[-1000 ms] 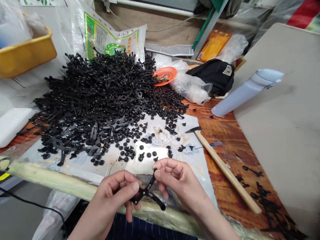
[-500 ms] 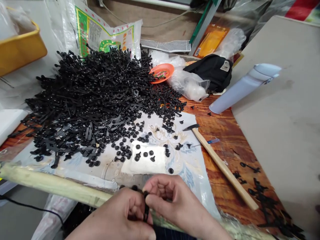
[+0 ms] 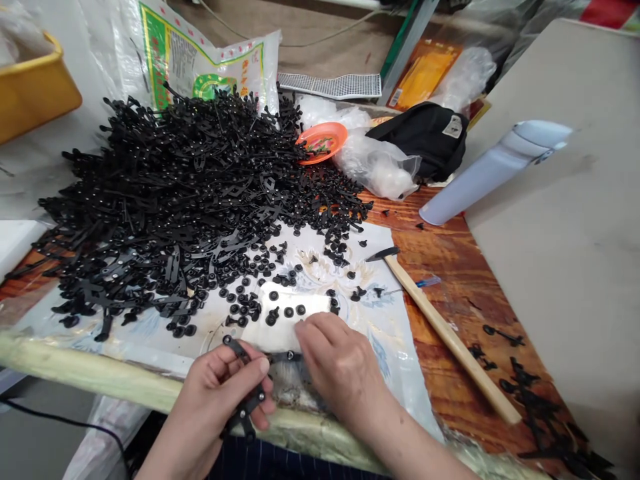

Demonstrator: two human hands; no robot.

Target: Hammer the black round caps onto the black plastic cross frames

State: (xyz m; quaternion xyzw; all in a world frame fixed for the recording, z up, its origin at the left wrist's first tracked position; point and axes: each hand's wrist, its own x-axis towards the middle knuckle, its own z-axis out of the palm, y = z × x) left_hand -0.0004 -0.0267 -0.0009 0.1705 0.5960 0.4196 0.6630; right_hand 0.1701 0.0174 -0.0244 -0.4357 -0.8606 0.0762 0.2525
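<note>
My left hand (image 3: pixel 220 393) grips a black jointed linkage (image 3: pixel 243 415) with shiny rivets, thumb across its middle. One arm of the linkage stretches toward my right hand (image 3: pixel 337 367). That hand is over the edge of a white cloth pad (image 3: pixel 270 337), fingers bent together and pointing down; what they pinch is hidden. Several small black round-headed pegs (image 3: pixel 289 311) lie on the pad, just beyond my right fingertips. More pegs (image 3: pixel 243 310) are scattered to the left of it.
A big heap of black linkages (image 3: pixel 185 180) fills the back left. A hammer (image 3: pixel 450 340) and a thin blue-handled tool (image 3: pixel 429 282) lie at right. Behind are an orange dish (image 3: pixel 323 143), a black bag (image 3: pixel 425 143) and a pale blue bottle (image 3: pixel 480 180). Loose black parts (image 3: pixel 540 407) lie at front right.
My hands were together at the table's front edge and have moved apart. My right hand has reached up to the pad; my left has turned, bringing the linkage into sight.
</note>
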